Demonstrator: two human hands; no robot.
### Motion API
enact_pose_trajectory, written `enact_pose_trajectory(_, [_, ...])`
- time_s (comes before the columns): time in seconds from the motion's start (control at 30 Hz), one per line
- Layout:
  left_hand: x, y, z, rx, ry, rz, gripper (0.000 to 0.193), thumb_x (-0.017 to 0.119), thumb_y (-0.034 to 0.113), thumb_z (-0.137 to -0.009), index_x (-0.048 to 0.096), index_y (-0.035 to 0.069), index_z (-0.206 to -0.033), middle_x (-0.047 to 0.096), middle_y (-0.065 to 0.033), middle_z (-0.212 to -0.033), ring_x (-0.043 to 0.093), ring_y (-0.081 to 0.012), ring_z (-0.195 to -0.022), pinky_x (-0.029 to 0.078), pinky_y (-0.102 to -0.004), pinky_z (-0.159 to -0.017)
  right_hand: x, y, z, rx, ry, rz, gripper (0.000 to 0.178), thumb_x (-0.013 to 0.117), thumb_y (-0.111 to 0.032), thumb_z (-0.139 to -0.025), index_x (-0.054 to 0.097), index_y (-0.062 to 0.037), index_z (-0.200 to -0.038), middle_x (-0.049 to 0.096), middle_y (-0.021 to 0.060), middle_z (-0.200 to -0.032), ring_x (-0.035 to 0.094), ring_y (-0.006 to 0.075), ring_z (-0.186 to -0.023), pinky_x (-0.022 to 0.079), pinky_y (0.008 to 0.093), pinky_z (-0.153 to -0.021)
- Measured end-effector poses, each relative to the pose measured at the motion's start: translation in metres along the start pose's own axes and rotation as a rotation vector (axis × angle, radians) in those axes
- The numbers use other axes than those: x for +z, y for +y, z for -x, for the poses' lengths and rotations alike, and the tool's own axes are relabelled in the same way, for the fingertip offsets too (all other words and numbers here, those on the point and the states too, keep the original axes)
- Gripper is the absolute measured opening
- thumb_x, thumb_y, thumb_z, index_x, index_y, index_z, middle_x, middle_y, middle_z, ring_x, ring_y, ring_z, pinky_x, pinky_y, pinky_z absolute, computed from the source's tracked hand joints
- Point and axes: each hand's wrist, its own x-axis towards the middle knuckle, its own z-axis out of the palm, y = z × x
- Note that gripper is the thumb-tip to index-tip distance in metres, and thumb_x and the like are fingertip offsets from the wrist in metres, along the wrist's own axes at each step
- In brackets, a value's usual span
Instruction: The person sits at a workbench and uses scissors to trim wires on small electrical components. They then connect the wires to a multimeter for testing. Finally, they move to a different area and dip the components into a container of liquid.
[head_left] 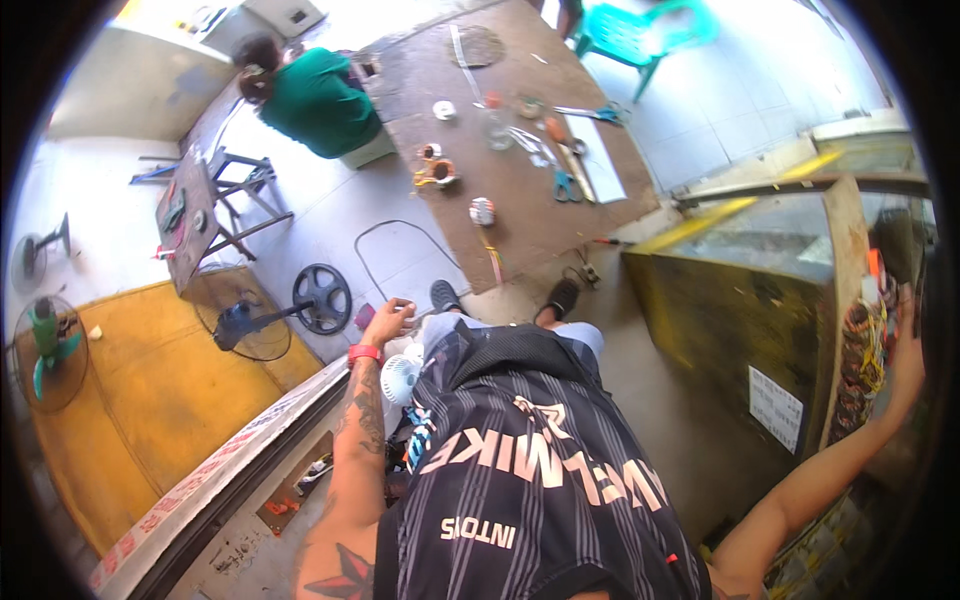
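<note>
My left hand (390, 320), with a red band at the wrist, hovers beside my lap with its fingers loosely bent and apart, and nothing shows in it. Right by it are a small white fan (400, 380) and a purple piece (365, 316). Far to the right, my right hand (908, 335) reaches along a shelf beside a row of wound copper-coloured coils (855, 375) with yellow wires. An orange and white item (876, 265) is close to its fingers. The fingers are dim at the picture's rim, so their grip is unclear.
Ahead stands a brown worktable (425, 95) with scissors (566, 185), a clear bottle (496, 130), wound coils (436, 172) and a ruler-like white strip (594, 160). A person in green (315, 105) sits beyond. Fans (240, 325) stand left; a glass-topped cabinet (720, 320) stands right.
</note>
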Motion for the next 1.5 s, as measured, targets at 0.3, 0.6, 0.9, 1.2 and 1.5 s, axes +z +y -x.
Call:
enact_pose_trajectory(0.3, [-0.161,-0.157,-0.012,0.019,0.113,0.158,0.041,0.069,0.036,-0.100,0.062,0.005,-0.126,0.072,-0.0071,-0.108,0.069,-0.0169,-0.090,0.054,-0.0305,-0.069,0.321,-0.315,0.292,0.104,-1.222,-0.313,0.067,0.079,-0.034,-0.093,0.055,-0.0018,-0.146,0.070,0.0123,-0.116,0.067,0.0233,-0.096,0.054,0.0356,-0.086])
enact_pose_trajectory(0.6, [-0.177,-0.263,0.024,-0.095,0.272,0.457,0.034,0.067,0.027,-0.099,0.065,0.002,-0.123,0.072,-0.0103,-0.101,0.068,-0.0161,-0.079,0.054,-0.0317,-0.063,0.489,-0.413,0.374,0.018,-1.514,-0.431,0.056,0.071,-0.044,-0.096,0.068,0.0012,-0.128,0.072,0.0175,-0.118,0.071,0.0250,-0.101,0.056,0.0383,-0.087])
enact_pose_trajectory(0.9, [-0.244,-0.195,0.011,-0.008,0.139,0.307,0.045,0.064,0.036,-0.104,0.057,0.005,-0.135,0.069,-0.0116,-0.125,0.069,-0.0211,-0.102,0.054,-0.0332,-0.078,0.550,-0.478,0.349,0.270,-1.294,-0.766,0.055,0.078,-0.044,-0.091,0.069,-0.0018,-0.125,0.076,0.0138,-0.107,0.072,0.0225,-0.093,0.056,0.0373,-0.084])
enact_pose_trajectory(1.2, [-0.230,0.115,-0.160,0.697,0.335,-0.536,0.031,0.070,0.035,-0.098,0.072,0.005,-0.105,0.065,-0.0140,-0.067,0.062,-0.0242,-0.061,0.049,-0.0407,-0.060,0.648,-0.504,0.275,0.214,-0.599,-0.528,0.076,0.078,-0.051,-0.088,0.054,-0.0068,-0.144,0.072,0.0190,-0.121,0.067,0.0360,-0.117,0.048,0.0483,-0.106])
enact_pose_trajectory(1.5, [-0.096,0.250,-0.319,1.178,-0.118,-1.217,0.070,0.072,0.032,-0.088,0.048,0.014,-0.151,0.067,-0.0172,-0.126,0.058,-0.0359,-0.124,0.044,-0.0522,-0.105,0.682,-0.533,0.288,0.621,-0.782,-0.786,0.072,0.080,-0.052,-0.086,0.060,-0.0075,-0.139,0.071,0.0218,-0.123,0.068,0.0348,-0.117,0.052,0.0438,-0.099])
